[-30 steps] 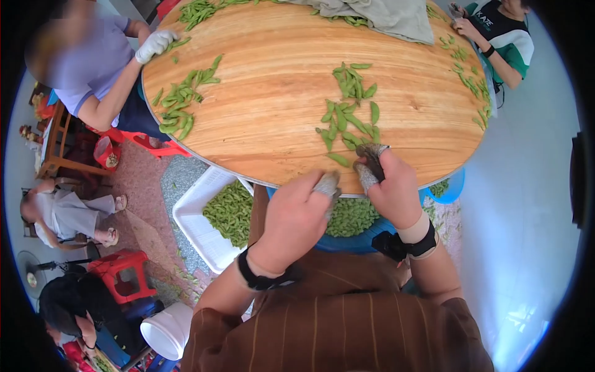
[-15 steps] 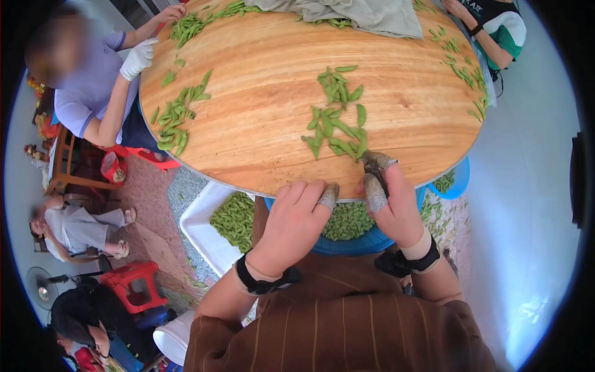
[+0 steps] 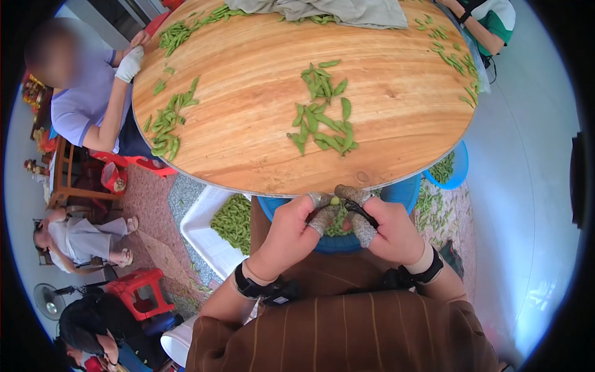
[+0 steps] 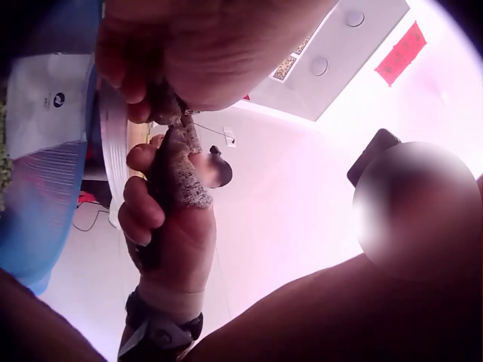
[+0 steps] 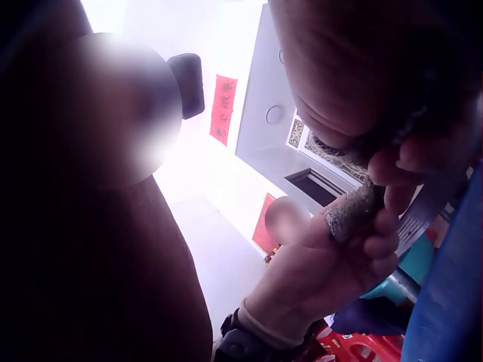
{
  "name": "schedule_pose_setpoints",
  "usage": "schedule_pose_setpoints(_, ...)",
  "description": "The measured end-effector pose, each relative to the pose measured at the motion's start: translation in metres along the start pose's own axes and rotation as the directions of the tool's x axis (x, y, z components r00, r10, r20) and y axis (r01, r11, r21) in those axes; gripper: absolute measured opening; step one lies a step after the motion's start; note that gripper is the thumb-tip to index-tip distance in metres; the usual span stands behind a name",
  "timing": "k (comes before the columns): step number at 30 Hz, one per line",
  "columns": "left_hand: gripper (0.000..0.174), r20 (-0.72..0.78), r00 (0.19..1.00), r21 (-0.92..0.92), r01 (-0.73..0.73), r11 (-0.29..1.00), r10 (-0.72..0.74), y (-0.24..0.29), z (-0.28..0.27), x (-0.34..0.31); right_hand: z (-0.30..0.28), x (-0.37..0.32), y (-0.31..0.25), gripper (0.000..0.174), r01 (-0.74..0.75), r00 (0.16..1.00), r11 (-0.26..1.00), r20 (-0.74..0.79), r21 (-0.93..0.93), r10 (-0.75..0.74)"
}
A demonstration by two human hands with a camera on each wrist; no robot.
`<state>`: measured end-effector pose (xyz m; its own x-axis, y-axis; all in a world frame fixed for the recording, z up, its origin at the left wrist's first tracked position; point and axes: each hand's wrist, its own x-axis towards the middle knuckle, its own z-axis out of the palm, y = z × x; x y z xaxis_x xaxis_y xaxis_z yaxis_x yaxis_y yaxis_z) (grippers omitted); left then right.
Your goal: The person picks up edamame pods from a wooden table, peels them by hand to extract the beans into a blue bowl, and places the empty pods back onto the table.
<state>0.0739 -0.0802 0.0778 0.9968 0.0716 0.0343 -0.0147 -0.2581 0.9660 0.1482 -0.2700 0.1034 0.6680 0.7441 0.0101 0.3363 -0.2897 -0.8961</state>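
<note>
In the head view both hands meet just past the near table edge, over a blue basin with green beans in it. My left hand, thumb and finger wrapped in grey tape, pinches a green soybean pod whose end pokes out between the fingertips. Taped likewise, my right hand grips a slim black tool close against the pod; its kind is hidden by the fingers. The wrist views show the left hand and right hand fingertip to fingertip. Loose pods lie on the wooden table.
A white crate of pods stands on the floor at left, and a smaller blue basin at right. A grey cloth lies on the table's far side. A person with a white glove sits at left; another is at upper right.
My right hand has come from the pods near the table edge back to my left hand, and a pod now shows between them. The table has shifted left in view.
</note>
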Motion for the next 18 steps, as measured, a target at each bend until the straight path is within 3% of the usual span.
schedule_pose_setpoints(4,0.023,-0.001,0.997,0.137,-0.080,0.987,0.081,-0.002,0.001,-0.002,0.000,0.001,0.000,0.035,-0.021,0.999,0.998,0.028,0.064,0.019)
schedule_pose_setpoints(6,0.024,0.016,0.968,0.394,-0.236,0.888,0.250,-0.004,0.001,-0.002,0.000,0.000,0.003,0.034,-0.050,0.998,0.991,0.050,0.124,0.044)
schedule_pose_setpoints(9,0.019,-0.021,0.973,0.311,-0.213,0.926,0.231,0.001,0.003,-0.003,0.000,-0.001,0.009,0.039,-0.076,0.993,0.975,0.100,0.207,0.056)
schedule_pose_setpoints(11,0.021,-0.014,0.989,0.256,-0.137,0.957,0.145,-0.003,0.001,-0.006,-0.004,-0.001,-0.001,0.044,-0.221,0.969,0.909,0.186,0.352,0.163)
schedule_pose_setpoints(12,0.024,0.001,0.998,0.201,-0.059,0.978,0.060,-0.005,0.000,-0.007,-0.005,-0.001,-0.003,0.044,-0.222,0.968,0.909,0.188,0.352,0.164)
schedule_pose_setpoints(15,0.022,-0.012,1.000,0.078,-0.009,0.997,0.010,-0.004,0.000,-0.007,-0.005,0.000,-0.004,0.047,-0.240,0.961,0.912,0.215,0.333,0.174)
schedule_pose_setpoints(18,0.020,-0.019,0.996,0.222,-0.080,0.972,0.087,-0.010,0.001,-0.007,-0.001,0.000,0.004,0.046,-0.204,0.970,0.923,0.196,0.326,0.145)
